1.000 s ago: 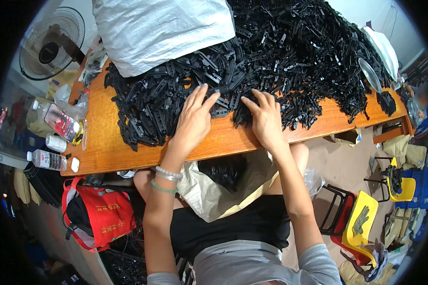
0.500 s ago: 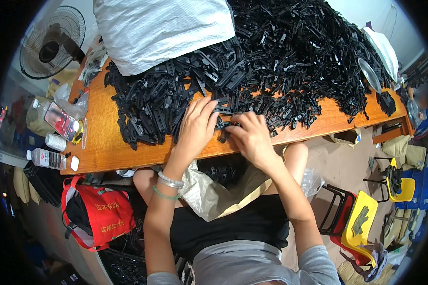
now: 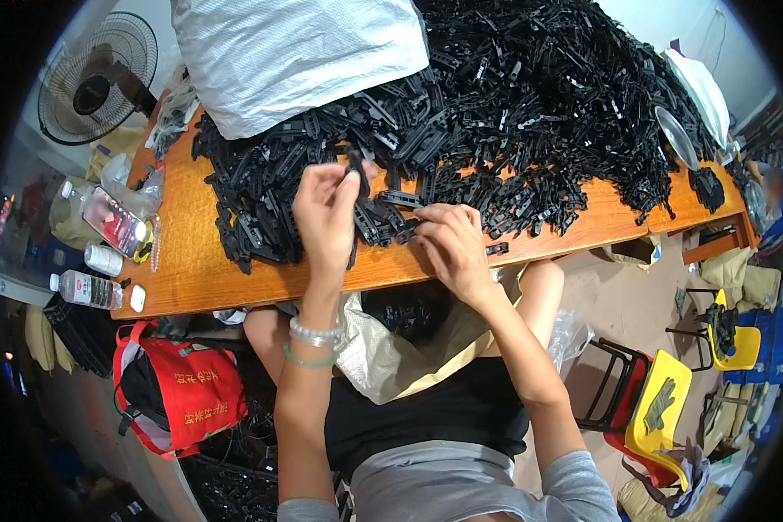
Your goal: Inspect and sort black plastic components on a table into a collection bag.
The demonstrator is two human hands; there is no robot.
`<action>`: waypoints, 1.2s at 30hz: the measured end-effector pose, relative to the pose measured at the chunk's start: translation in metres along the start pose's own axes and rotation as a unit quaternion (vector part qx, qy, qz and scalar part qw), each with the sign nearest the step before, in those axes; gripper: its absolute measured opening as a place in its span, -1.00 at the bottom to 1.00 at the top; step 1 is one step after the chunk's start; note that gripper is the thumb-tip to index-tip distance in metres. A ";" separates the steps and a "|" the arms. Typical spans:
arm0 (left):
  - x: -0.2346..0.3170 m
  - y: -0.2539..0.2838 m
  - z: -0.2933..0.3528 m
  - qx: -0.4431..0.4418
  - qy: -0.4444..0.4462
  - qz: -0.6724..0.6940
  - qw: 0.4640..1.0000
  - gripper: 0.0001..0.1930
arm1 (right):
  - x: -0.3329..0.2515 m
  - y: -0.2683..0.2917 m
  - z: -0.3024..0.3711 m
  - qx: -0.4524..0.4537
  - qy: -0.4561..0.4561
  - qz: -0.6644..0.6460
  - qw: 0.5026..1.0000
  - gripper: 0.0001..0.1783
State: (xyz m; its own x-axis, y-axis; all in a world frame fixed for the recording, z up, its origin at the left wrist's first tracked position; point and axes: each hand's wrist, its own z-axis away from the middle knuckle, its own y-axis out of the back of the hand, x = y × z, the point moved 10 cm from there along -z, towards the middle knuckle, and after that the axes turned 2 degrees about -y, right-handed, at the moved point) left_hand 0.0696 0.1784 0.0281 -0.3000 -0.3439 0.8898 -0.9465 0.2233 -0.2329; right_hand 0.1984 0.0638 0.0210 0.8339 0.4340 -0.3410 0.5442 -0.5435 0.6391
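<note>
My left hand (image 3: 324, 213) is raised over the near edge of the pile, pinching a black plastic part (image 3: 357, 174) upright between thumb and fingers. To its right, my right hand (image 3: 454, 250) stays low at the table's front edge, fingers curled in. Its fingertips are beside a small black part (image 3: 406, 231); whatever they grip is hidden. Between the hands lies a long slotted black part (image 3: 400, 198). Longer black parts (image 3: 265, 187) are heaped at the left, and smaller black clips (image 3: 531, 187) spread out at the right.
A white woven sack (image 3: 300, 61) rests on the heap on the wooden table (image 3: 178, 270). A phone (image 3: 113, 217), a bottle (image 3: 87, 290) and a fan (image 3: 96, 83) are at the left. An open beige sack (image 3: 374, 361) spans my lap. Yellow chairs (image 3: 670, 391) stand at the right.
My left hand has lifted from the parts and moved left, now with a black part in it. My right hand has shifted slightly at the table edge.
</note>
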 end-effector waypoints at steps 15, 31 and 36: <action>-0.032 -0.016 0.116 -0.163 0.311 0.116 0.929 -0.75 | -0.009 0.008 0.022 -0.105 -0.227 -0.378 0.891 -0.86; -0.013 -0.026 0.122 -0.221 0.290 -0.003 0.931 -0.71 | -0.021 0.021 0.031 -0.053 -0.141 -0.286 0.946 -0.87; 0.002 -0.027 0.123 -0.242 0.228 -0.085 0.939 -0.69 | -0.023 0.026 0.038 0.005 -0.155 -0.298 0.942 -0.84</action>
State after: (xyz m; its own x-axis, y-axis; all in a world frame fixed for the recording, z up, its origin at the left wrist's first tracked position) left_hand 0.0801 0.0592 -0.0119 0.0379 -0.0107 0.9992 -0.7779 0.6274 0.0362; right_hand 0.1965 0.0120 0.0192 0.3665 0.4350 -0.8225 0.9236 -0.2768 0.2651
